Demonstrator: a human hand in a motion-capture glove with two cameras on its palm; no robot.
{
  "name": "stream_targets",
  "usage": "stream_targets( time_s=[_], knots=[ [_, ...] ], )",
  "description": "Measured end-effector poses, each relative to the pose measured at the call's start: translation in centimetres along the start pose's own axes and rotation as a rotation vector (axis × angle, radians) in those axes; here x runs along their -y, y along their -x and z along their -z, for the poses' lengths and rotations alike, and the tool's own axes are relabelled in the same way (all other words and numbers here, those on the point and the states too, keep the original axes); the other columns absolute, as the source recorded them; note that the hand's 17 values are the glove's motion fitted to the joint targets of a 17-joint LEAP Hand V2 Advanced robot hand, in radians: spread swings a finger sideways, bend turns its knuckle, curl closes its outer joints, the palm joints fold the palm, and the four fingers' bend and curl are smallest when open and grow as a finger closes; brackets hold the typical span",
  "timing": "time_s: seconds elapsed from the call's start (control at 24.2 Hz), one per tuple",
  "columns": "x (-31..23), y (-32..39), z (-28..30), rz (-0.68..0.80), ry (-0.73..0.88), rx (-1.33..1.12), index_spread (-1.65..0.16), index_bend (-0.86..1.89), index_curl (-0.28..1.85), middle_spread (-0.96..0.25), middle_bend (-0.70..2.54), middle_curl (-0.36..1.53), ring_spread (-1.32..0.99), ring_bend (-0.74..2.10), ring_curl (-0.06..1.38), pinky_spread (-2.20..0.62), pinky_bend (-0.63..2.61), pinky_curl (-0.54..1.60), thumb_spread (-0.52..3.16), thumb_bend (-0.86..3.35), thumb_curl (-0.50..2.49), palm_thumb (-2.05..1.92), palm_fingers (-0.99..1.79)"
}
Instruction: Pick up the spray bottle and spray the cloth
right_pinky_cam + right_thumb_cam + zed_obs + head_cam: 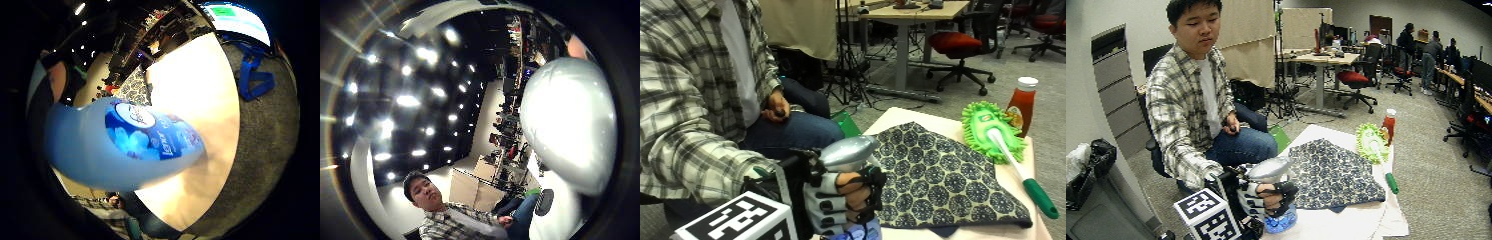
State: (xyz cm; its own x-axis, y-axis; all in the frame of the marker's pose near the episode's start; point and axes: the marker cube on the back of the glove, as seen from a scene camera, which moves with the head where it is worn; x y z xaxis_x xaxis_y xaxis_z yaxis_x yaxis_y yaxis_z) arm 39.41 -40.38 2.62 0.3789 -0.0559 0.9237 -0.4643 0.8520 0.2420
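Observation:
The spray bottle (852, 150) has a silver trigger head and a blue body (1280, 221). My gloved right hand (843, 202) grips its neck, fingers curled round it, holding it upright at the table's near end. Its blue labelled body (135, 142) fills the little finger side palm view, and the silver head (567, 122) looms in the thumb side palm view. The dark blue patterned cloth (943, 175) lies spread on the table just beyond the bottle, with the nozzle pointing toward it. The person's bare left hand (778, 107) rests on their thigh.
A green duster mop (993, 131) with a white and green handle (1029, 185) lies along the cloth's far side. A red ketchup bottle (1021, 105) stands at the table's far corner. The pale tabletop (1345, 222) shows in front of the cloth.

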Motion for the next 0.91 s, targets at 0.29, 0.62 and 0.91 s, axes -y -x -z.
stream_targets(
  time_s=[0.29, 0.62, 0.91],
  knots=[
    [1.3, -0.2, -0.9, -0.011, 0.001, -0.01, -0.26, 0.19, 0.36, -0.11, 0.35, 0.43, -0.15, 0.45, 0.37, -0.01, 0.3, 0.34, 0.6, 0.04, 0.59, 1.06, 1.21],
    [1.0, 0.1, 0.1, 0.038, -0.205, -0.042, -0.27, 0.29, 0.43, -0.14, 0.5, 0.49, -0.19, 0.56, 0.43, -0.11, 0.31, 0.38, 0.33, -0.01, 0.65, 1.1, 1.43],
    [0.6, 0.3, 0.4, 0.022, -0.225, -0.06, -0.27, 0.34, 0.48, -0.15, 0.56, 0.52, -0.2, 0.61, 0.47, -0.15, 0.36, 0.41, 0.17, -0.02, 0.68, 1.1, 1.4]
  ],
)
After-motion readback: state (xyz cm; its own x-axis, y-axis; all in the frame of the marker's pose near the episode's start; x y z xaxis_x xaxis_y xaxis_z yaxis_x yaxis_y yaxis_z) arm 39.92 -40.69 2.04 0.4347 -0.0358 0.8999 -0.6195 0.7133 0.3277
